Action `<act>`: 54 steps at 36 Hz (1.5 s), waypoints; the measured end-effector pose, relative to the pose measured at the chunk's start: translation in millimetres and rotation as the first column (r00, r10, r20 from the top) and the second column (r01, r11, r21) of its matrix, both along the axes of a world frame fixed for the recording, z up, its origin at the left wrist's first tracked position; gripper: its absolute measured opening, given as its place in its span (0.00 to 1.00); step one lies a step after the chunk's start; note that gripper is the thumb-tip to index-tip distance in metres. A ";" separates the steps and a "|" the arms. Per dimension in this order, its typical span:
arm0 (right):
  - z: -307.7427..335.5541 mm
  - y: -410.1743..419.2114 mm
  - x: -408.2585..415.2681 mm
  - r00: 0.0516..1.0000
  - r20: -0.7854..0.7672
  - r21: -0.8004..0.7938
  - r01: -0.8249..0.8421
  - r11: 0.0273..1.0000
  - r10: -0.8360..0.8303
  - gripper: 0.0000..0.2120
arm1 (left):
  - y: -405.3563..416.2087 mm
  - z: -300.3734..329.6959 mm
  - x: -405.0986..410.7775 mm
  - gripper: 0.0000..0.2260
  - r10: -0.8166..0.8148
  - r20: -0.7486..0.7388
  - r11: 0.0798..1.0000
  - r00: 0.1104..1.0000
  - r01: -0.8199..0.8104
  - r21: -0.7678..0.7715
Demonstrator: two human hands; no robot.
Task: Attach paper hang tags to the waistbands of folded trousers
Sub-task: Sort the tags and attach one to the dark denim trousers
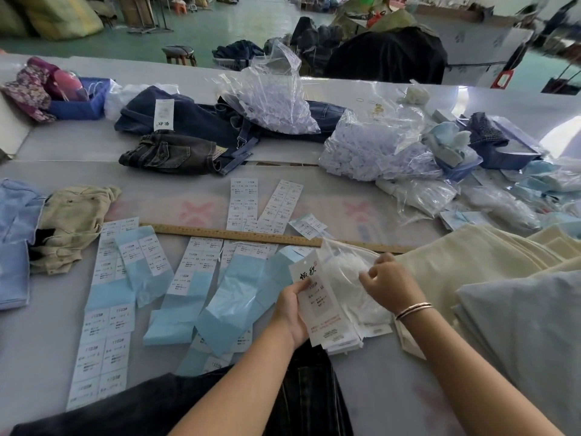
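My left hand grips a stack of long white paper hang tags by its left edge, printed side up, at the table's near middle. My right hand reaches with curled fingers into a clear plastic bag of white stuff lying beside the tags. Stacks of folded trousers, cream and pale grey-blue, sit to the right. Dark trousers lie at the near edge under my arms.
Strips of size stickers on blue backing cover the table's left middle. A wooden ruler lies across the centre. Dark jeans, bags of plastic fasteners, a blue basket and khaki shorts lie farther off.
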State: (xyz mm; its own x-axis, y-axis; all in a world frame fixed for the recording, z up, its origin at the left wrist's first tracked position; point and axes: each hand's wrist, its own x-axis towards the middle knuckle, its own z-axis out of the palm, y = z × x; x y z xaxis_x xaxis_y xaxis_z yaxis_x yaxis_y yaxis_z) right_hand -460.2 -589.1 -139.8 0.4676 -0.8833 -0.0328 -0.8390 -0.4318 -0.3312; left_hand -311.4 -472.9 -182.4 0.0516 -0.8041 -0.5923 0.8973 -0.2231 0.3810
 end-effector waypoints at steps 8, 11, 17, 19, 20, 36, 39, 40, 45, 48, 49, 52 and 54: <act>13.5 -0.6 33.7 0.989 0.041 -0.097 -0.137 0.986 0.141 0.09 | 3.1 7.9 -0.8 0.20 -0.017 -0.033 1.000 0.999 0.017 -0.009; 3.5 -3.8 48.7 0.975 -0.158 -0.040 -0.162 0.986 0.154 0.12 | 5.5 8.2 -1.8 0.18 -0.055 0.035 0.998 0.998 0.055 0.001; 1.0 -17.7 57.8 0.955 -0.266 0.069 -0.115 0.991 0.130 0.08 | 17.0 18.8 1.2 0.07 -0.309 0.711 0.941 0.632 0.314 0.130; 5.9 -20.3 57.6 0.986 -0.147 0.149 -0.055 0.987 0.078 0.06 | 17.4 20.7 5.2 0.08 -0.367 0.905 0.859 0.213 0.451 0.242; 9.0 -21.5 56.4 0.997 -0.069 0.209 -0.019 0.978 0.035 0.05 | 15.6 20.6 6.3 0.10 -0.338 0.941 0.822 0.012 0.491 0.289; 8.4 -31.9 16.6 0.854 0.380 0.723 -0.034 0.690 -0.356 0.07 | -16.1 14.9 2.0 0.14 0.048 0.798 0.764 -0.601 0.536 0.359; 8.4 -31.5 15.4 0.842 0.386 0.748 -0.047 0.662 -0.377 0.06 | -16.0 11.6 2.9 0.14 -0.008 0.811 0.759 -0.586 0.525 0.386; 8.3 -31.3 15.3 0.844 0.386 0.749 -0.051 0.660 -0.373 0.07 | -16.1 11.6 2.7 0.14 -0.012 0.811 0.760 -0.584 0.522 0.387; 8.8 -30.5 17.1 0.886 0.393 0.587 -0.035 0.809 -0.247 0.08 | -21.0 18.3 -2.8 0.14 -0.033 0.819 0.736 -0.573 0.541 0.407; 14.1 -31.0 17.5 0.947 0.306 0.402 -0.040 0.915 -0.093 0.09 | -26.6 22.2 -8.8 0.13 -0.109 0.844 0.718 -0.526 0.546 0.433; 17.7 -31.7 17.2 0.979 0.202 0.304 -0.065 0.950 0.002 0.10 | -28.8 22.2 -10.2 0.11 -0.159 0.851 0.714 -0.501 0.536 0.449; 33.4 -30.2 18.7 0.972 -0.124 -0.058 -0.207 0.977 0.199 0.12 | -33.3 18.2 -13.3 0.18 -0.242 0.796 0.651 -0.555 0.515 0.557; 47.1 -28.2 20.4 0.971 0.055 -0.243 -0.212 0.947 0.231 0.10 | -33.6 14.2 -15.0 0.18 -0.196 0.738 0.630 -0.646 0.494 0.600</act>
State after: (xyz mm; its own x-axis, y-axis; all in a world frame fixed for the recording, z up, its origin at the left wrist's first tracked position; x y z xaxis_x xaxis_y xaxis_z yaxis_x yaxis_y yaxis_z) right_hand -439.9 -617.3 -92.6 0.6448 -0.7355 0.2083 -0.6876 -0.6771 -0.2622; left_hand -326.5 -506.5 -168.1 -0.0853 -0.9617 -0.2606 -0.9116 -0.0303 0.4101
